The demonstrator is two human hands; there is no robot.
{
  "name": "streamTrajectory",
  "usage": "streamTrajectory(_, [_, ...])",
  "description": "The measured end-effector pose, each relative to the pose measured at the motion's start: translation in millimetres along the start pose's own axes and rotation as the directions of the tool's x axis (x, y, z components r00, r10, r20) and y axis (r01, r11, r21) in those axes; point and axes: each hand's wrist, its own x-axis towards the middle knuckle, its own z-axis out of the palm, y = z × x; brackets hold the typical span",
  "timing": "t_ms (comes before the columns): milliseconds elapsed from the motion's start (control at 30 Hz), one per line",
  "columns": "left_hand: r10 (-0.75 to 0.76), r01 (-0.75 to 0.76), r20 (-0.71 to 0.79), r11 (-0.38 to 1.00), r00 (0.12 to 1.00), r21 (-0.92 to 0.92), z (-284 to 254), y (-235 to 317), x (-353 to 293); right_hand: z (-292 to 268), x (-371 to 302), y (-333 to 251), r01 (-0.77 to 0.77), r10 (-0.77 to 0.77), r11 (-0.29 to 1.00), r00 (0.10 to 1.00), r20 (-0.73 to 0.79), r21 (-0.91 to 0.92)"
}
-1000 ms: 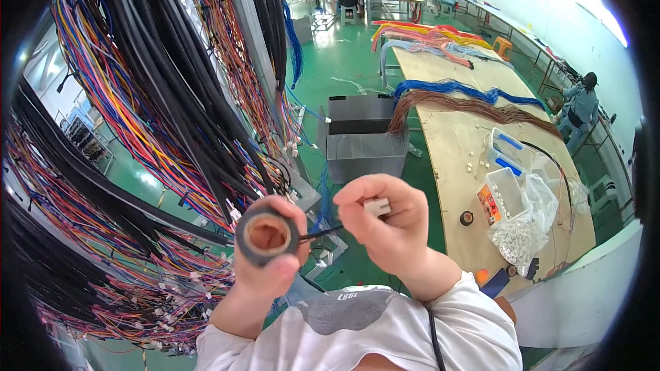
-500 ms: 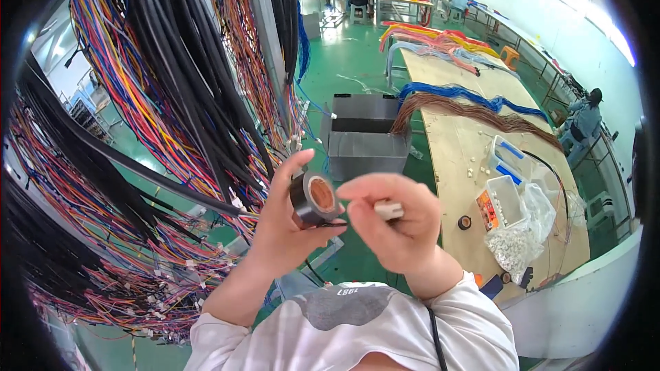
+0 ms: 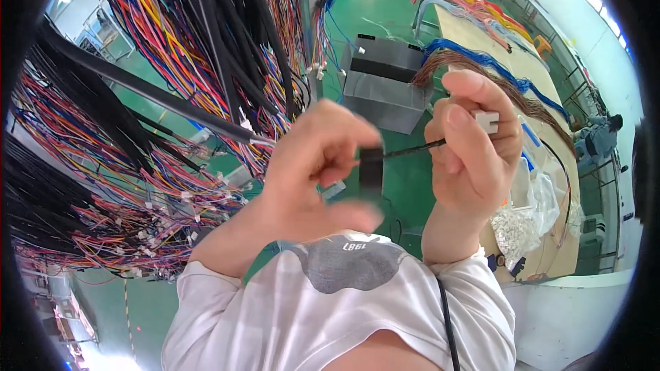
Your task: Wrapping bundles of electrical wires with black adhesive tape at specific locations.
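Note:
My left hand [image 3: 313,172] is blurred, its curled fingers at the upper edge of a roll of black tape [image 3: 371,170] and its thumb apart below. From the roll a narrow black strip of tape [image 3: 416,149] stretches across to my right hand [image 3: 474,148]. The right fingers are closed on the strip's end. A small white plastic connector [image 3: 487,121] is also held among these fingers, with its notched end showing. How the left fingers grip the roll is partly hidden.
Thick bundles of coloured wires and black sleeved cables [image 3: 206,48] hang at the left. A grey bin [image 3: 388,93] stands on the green floor ahead. On the wooden table [image 3: 467,34] at the right lie wire bundles and a bag of white connectors [image 3: 515,237]. A person [image 3: 598,141] sits farther right.
Both hands have moved apart, the right one up and to the right. A strip of tape now spans between them. The roll has turned and shifted right, and the view has tilted down.

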Motion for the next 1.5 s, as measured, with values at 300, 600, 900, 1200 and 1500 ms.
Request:
streamTrajectory(300, [-0.594, 0.466, -0.188, 0.757, 0.782, -0.458, 9.7, 7.4, 14.5, 10.2, -5.0, 4.8, 0.013, -0.016, 0.991, 1.000, -0.027, -0.133])
streamTrajectory(600, [0.034, -0.052, -0.173, 0.994, 0.984, -0.100, -4.1, 11.4, 4.9, -6.6, 10.8, -3.7, -0.056, 0.087, 0.976, 0.986, -0.144, 0.211])
streamTrajectory(900, [-0.466, 0.505, -0.204, 0.833, 0.861, 0.228, 2.9, -1.0, 20.6, -2.4, -1.9, 0.1, -0.012, 0.008, 0.999, 0.993, -0.118, -0.034])
streamTrajectory(1200, [-0.538, 0.336, -0.112, 0.663, 0.836, -0.669, -4.2, 5.2, 25.8, -30.3, 5.5, 10.1, -0.024, 0.034, 0.980, 0.998, -0.047, 0.197])
streamTrajectory(1500, [-0.523, 0.424, -0.019, 0.712, 0.852, -0.560, -1.1, 2.6, 24.0, -32.1, 12.8, 7.1, -0.215, 0.252, 0.927, 0.964, -0.086, 0.307])
